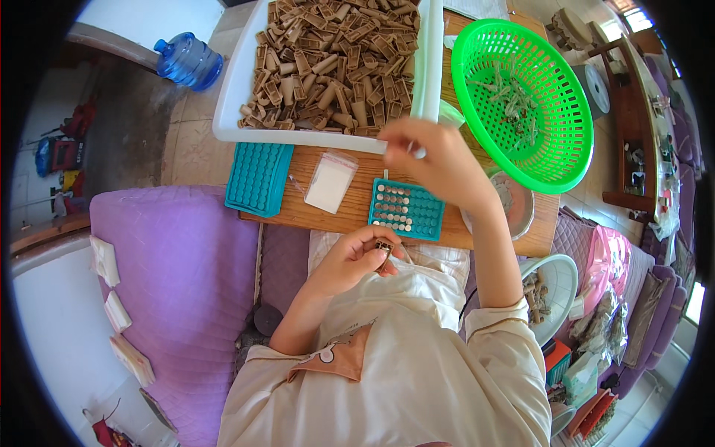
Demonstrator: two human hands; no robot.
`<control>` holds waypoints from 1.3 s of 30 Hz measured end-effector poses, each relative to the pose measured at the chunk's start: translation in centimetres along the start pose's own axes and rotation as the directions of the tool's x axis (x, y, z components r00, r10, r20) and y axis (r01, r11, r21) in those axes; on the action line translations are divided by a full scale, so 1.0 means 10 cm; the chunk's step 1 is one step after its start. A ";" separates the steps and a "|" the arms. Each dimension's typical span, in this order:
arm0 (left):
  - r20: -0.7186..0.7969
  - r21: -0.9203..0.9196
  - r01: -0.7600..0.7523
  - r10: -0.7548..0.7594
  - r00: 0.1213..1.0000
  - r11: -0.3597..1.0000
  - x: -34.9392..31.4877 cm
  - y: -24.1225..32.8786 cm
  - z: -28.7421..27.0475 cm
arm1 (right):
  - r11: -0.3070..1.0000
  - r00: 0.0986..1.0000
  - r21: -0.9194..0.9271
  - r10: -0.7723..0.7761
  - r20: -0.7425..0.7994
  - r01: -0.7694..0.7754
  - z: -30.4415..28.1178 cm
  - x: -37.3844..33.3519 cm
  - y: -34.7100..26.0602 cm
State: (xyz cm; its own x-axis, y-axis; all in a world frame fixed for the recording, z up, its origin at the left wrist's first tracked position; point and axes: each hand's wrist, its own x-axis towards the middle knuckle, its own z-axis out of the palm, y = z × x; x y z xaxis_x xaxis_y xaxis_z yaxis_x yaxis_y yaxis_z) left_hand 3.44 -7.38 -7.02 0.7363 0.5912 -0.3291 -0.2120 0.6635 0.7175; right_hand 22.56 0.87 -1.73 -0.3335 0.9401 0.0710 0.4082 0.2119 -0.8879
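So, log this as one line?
left hand: holding small brown plastic part; right hand: blurred, near white plastic bin; teal rectangular tray: silver discs

Prob. a home w/ work area: purple sofa (164,283), water btl (190,62), tub (298,137) of brn parts (335,67), wd tbl (357,160).

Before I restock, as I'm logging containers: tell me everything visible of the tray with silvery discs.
The teal tray is shallow, rectangular and looks plastic, with rows of round pockets. Silvery discs sit in rows in its left part; teal pockets show at right. It lies flat on the table; the left hand is by its near-left corner, contact unclear.
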 end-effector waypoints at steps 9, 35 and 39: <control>-0.145 0.021 0.093 -0.089 0.985 0.995 -0.05 -0.06 -0.08 | 0.798 0.988 -0.603 -0.095 -0.122 0.002 0.15 0.91 0.54; -0.304 -0.067 0.030 -0.049 0.952 0.997 -0.08 0.02 -0.22 | 0.631 0.873 -0.606 0.302 -0.382 -0.484 0.47 1.73 0.72; -0.271 -0.084 0.027 -0.049 0.961 0.996 -0.09 0.02 -0.26 | 0.466 0.860 -0.856 -0.320 -0.398 -0.223 0.62 1.83 0.72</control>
State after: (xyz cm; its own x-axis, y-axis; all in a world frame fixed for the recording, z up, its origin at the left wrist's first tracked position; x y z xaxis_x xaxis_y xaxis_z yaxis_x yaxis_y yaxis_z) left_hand 1.05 -6.56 -8.18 0.5438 0.6601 -0.5182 -0.2447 0.7154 0.6544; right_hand 14.15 17.90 -9.60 -0.0792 0.8470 0.5257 0.9922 0.1182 -0.0409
